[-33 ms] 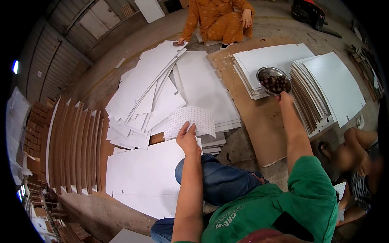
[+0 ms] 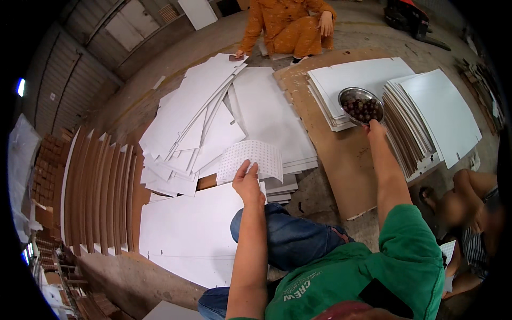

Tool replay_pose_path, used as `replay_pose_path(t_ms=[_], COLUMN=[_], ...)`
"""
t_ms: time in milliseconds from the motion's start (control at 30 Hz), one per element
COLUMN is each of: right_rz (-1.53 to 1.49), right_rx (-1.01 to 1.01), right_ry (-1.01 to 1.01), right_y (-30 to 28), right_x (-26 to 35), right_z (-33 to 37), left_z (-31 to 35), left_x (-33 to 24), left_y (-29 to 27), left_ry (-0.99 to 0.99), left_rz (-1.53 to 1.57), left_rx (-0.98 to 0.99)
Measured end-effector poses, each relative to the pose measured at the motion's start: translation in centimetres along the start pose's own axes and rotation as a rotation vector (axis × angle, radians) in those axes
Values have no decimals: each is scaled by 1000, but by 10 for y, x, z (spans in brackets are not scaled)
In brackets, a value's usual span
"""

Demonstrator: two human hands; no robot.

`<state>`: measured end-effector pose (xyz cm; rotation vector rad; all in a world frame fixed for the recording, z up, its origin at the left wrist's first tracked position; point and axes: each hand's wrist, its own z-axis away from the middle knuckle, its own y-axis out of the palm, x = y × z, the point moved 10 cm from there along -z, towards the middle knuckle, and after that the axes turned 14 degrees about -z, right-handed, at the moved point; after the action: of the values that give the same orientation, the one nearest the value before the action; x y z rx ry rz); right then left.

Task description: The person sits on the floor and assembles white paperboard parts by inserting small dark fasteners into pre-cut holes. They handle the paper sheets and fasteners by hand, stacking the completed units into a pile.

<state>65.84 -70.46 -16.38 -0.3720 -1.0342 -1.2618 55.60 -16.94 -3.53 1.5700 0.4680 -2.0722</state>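
Observation:
My left hand (image 2: 248,184) pinches the lower edge of a curved white sheet (image 2: 250,154) covered in rows of small dots. That sheet hovers over a stack of white boards, and just below it lies a large white board (image 2: 192,229). Reaching far out to the right, my right hand (image 2: 375,129) has its fingers on the near rim of a round metal bowl (image 2: 348,92). Dark red, round, grape-like fruits (image 2: 362,109) fill the bowl's bottom. The bowl is at the edges of two white board stacks; whether it rests on them I cannot tell.
Loose white panels (image 2: 197,106) overlap ahead. Stacked boards (image 2: 426,106) stand at the right on brown cardboard (image 2: 341,170); a brown-edged row (image 2: 101,192) stands left. Opposite, a person in orange clothes (image 2: 288,26) touches the panels. Another person (image 2: 472,229) sits at the right.

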Motion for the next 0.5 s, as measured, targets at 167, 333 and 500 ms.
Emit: replay_pose_path(t_ms=[167, 333, 500], right_rz=[-21, 2, 3], right_rx=[-129, -58, -69], right_ry=[-1, 24, 34], right_y=[12, 32, 42], right_x=[-5, -15, -19], right_z=[-5, 0, -5], left_z=[-2, -2, -1], left_x=[0, 3, 3], left_y=[0, -3, 3], left_ry=[10, -13, -33], left_rz=[-83, -110, -112], left_rx=[-6, -33, -34])
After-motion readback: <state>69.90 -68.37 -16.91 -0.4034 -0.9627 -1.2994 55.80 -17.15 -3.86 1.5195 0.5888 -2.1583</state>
